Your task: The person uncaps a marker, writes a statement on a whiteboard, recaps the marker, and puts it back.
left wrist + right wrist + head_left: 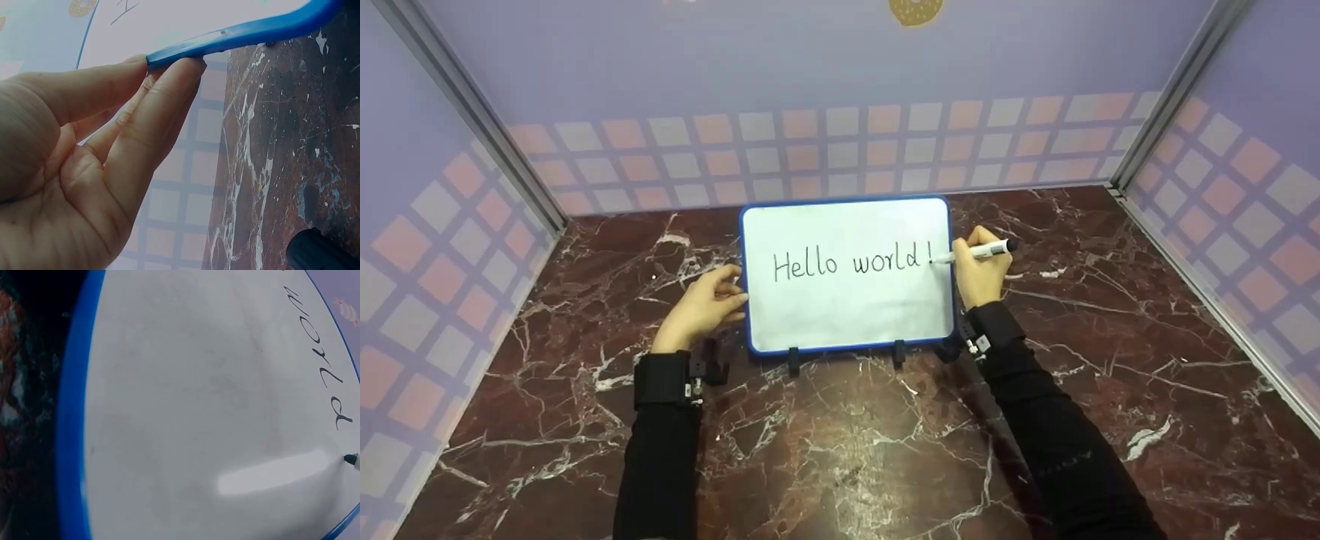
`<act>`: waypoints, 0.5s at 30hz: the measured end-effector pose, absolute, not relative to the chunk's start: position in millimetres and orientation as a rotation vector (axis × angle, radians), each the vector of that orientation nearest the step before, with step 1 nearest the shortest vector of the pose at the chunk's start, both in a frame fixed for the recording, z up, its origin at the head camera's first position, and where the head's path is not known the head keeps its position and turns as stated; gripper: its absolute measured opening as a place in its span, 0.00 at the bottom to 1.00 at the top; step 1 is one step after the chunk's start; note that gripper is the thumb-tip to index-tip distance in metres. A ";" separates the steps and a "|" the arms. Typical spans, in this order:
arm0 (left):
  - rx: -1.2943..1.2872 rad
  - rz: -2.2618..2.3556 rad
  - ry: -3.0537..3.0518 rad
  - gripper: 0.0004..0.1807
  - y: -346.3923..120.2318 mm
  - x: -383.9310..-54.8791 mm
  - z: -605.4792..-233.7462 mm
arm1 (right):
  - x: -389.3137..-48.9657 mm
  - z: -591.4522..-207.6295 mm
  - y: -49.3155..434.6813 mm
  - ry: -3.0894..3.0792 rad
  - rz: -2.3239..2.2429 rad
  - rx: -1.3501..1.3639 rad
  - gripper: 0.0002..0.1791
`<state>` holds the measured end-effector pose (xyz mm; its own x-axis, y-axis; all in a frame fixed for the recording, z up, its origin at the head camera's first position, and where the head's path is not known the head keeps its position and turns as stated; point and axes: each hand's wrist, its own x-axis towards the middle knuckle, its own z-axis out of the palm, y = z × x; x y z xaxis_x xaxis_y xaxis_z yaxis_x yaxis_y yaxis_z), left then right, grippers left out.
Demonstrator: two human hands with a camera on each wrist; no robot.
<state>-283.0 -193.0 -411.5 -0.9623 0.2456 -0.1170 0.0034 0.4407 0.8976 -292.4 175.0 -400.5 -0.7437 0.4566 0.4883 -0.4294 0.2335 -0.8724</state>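
Observation:
A blue-framed whiteboard (847, 315) stands propped on the table, with "Hello world!" handwritten on it in black. My left hand (705, 304) pinches the board's left edge between thumb and fingers; the left wrist view shows the fingertips on the blue frame (242, 36). In my right hand (981, 274) is a white marker (986, 250) with a black end, held like a pen at the board's right side. Its dark tip (350, 459) is at the board surface, by the bottom of the exclamation mark. The right hand itself is outside the right wrist view.
Two black stand feet (793, 361) project under the board's lower edge. The table (840, 450) is dark red with white veins. Purple walls (840, 67) with pink and white squares enclose it at the back and both sides. Each wrist wears a black strap (661, 381) with a camera.

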 end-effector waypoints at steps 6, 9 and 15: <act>0.224 1.544 2.466 0.27 -192.3 -284.3 -411.9 | -293.1 -399.7 175.3 -1.790 1.595 -0.025 0.22; 0.199 1.512 2.471 0.27 -192.1 -285.5 -411.9 | -293.0 -399.8 176.2 -1.781 1.612 -0.018 0.22; 0.190 1.459 2.509 0.28 -193.7 -284.4 -411.3 | -290.6 -398.3 181.1 -1.688 1.723 0.003 0.22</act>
